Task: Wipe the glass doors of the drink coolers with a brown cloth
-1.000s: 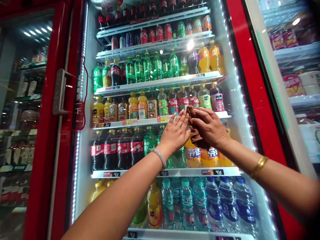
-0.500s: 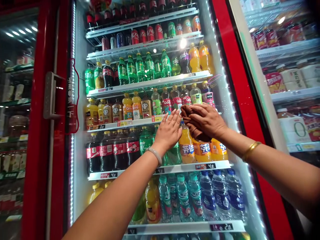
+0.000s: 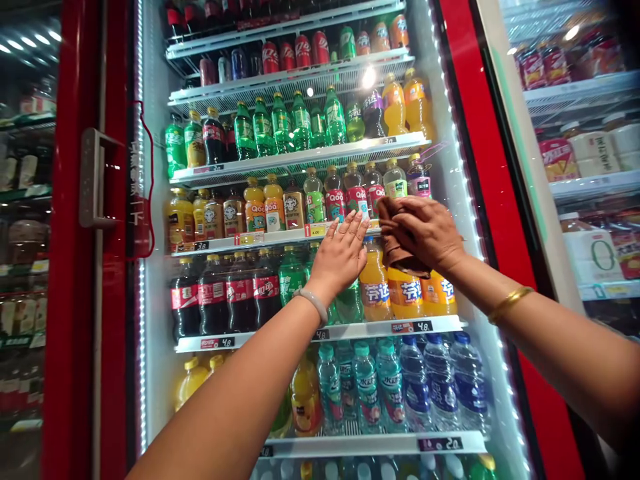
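Head view: two bare hands were raised in front of a lit red-framed drinks cooler (image 3: 505, 200).
Left hand (image 3: 341, 255): flat, fingers extended and slightly apart, nothing held; contact with the cooler front couldn't be told.
Right hand (image 3: 431, 232): fingers curled round a bunched cloth, gripping it.
Brown cloth (image 3: 401, 250): under the right hand, just right of the left fingertips, overlapping the orange drink bottles (image 3: 377, 293) in view.
Bangles: pale bangle (image 3: 314, 304) on left wrist, gold bangle (image 3: 510, 305) on right.
Shelves: red-labelled dark bottles (image 3: 213, 299) stood left of the left hand; blue-capped bottles (image 3: 443, 387) stood on a lower shelf.
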### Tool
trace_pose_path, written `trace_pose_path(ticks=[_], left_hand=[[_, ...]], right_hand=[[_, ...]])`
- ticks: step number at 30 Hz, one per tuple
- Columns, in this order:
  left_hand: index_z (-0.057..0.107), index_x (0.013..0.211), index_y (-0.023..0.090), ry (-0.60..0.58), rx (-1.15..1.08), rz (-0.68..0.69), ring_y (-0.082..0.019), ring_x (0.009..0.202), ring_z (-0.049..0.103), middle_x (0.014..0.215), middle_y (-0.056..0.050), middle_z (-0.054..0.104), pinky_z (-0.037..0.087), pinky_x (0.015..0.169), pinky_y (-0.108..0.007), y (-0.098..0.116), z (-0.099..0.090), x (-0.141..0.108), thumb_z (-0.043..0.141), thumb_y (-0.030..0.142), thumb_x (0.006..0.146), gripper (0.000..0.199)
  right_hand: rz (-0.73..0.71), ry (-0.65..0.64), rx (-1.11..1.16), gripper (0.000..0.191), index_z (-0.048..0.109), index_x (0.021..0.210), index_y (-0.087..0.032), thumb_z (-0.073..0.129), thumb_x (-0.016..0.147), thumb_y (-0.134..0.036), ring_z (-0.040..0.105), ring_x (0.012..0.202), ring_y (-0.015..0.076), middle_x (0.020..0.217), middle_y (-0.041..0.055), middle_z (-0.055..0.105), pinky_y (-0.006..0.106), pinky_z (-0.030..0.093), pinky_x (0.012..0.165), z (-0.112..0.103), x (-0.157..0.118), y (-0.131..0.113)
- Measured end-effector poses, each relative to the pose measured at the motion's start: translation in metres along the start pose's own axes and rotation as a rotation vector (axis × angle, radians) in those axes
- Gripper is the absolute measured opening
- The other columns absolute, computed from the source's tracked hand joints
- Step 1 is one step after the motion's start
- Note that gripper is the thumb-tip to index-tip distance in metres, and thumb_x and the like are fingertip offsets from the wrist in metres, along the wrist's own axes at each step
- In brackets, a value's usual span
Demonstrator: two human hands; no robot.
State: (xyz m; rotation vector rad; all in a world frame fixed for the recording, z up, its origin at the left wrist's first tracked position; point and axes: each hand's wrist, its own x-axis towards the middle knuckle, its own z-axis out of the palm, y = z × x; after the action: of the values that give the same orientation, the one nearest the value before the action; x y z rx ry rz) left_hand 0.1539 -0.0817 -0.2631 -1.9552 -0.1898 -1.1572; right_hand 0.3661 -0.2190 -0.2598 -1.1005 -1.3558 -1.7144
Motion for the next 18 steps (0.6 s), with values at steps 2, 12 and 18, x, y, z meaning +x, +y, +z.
trace_pose_path(ticks=[2, 12, 18], left_hand=[[0.021, 0.171, 0.013, 0.004, -0.011, 0.002, -0.023, 0.169, 0.016, 0.180, -0.008, 0.020, 0.016, 0.140, -0.047, 0.000, 0.001, 0.000, 0.036, 0.032, 0.107, 0.068], [0.029, 0.168, 0.007, -0.025, -0.011, -0.001, -0.025, 0.168, 0.016, 0.180, -0.011, 0.020, 0.012, 0.141, -0.047, 0.001, -0.002, 0.002, 0.032, 0.031, 0.108, 0.065], [0.020, 0.171, 0.010, -0.029, -0.030, 0.005, -0.024, 0.169, 0.013, 0.180, -0.010, 0.016, 0.011, 0.141, -0.050, 0.001, 0.000, 0.000, 0.030, 0.032, 0.109, 0.066]], right_hand=[[0.169, 0.079, -0.057, 0.026, 0.073, 0.113, -0.024, 0.060, 0.099, -0.042, 0.057, 0.131, 0.0321, 0.143, 0.0115, 0.062, 0.054, 0.050, 0.109, -0.001, -0.010, 0.002], [0.034, -0.017, 0.012, 0.019, 0.075, 0.106, -0.028, 0.059, 0.101, -0.037, 0.057, 0.133, 0.0268, 0.141, 0.0051, 0.065, 0.048, 0.049, 0.113, 0.007, 0.003, -0.027], [0.169, 0.083, -0.054, 0.021, 0.074, 0.112, -0.025, 0.062, 0.099, -0.037, 0.054, 0.138, 0.0349, 0.147, 0.0109, 0.060, 0.057, 0.049, 0.111, 0.002, -0.029, -0.025]])
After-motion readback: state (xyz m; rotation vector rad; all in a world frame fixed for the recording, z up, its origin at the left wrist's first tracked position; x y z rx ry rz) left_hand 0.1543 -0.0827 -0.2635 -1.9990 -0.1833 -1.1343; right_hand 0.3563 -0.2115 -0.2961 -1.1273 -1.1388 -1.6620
